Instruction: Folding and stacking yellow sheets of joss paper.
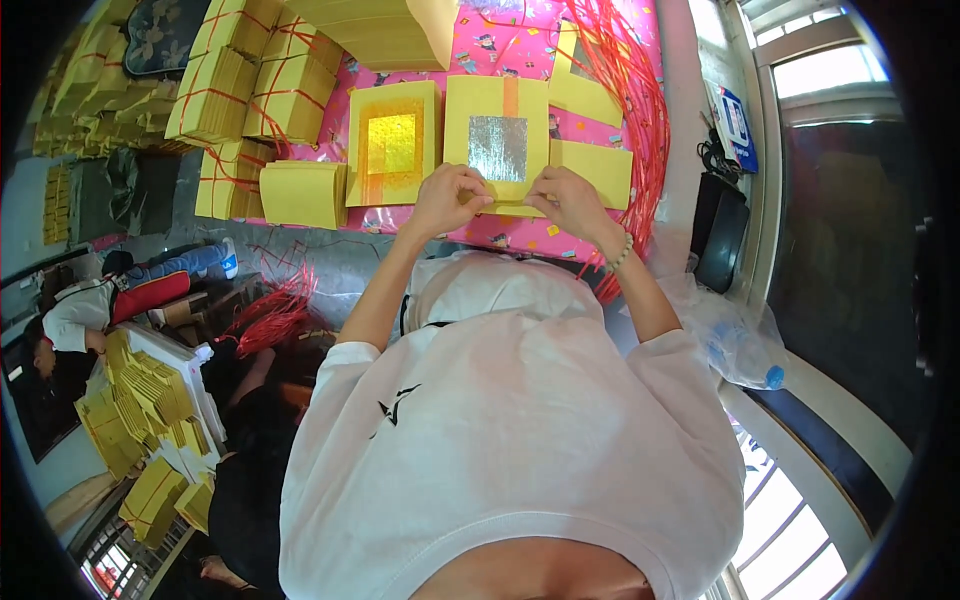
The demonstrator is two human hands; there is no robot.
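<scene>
A yellow paper sheet with a silver foil square (498,148) lies before me, its near edge turned up between my hands. My left hand (452,200) pinches that edge at its left end. At the right end my right hand (568,203), with a beaded bracelet on the wrist, pinches the same edge. Just left of it lies a yellow sheet with a gold foil square (393,143). Plain yellow paper (598,172) shows beside my right hand. Farther left sits a small yellow stack (303,193).
Bundles of yellow paper tied with red string (215,95) stand at the table's left. Red strings (648,130) hang along the right side of the pink patterned tablecloth (505,50). Another person (85,315) is at the left, near a white table piled with yellow paper (150,385).
</scene>
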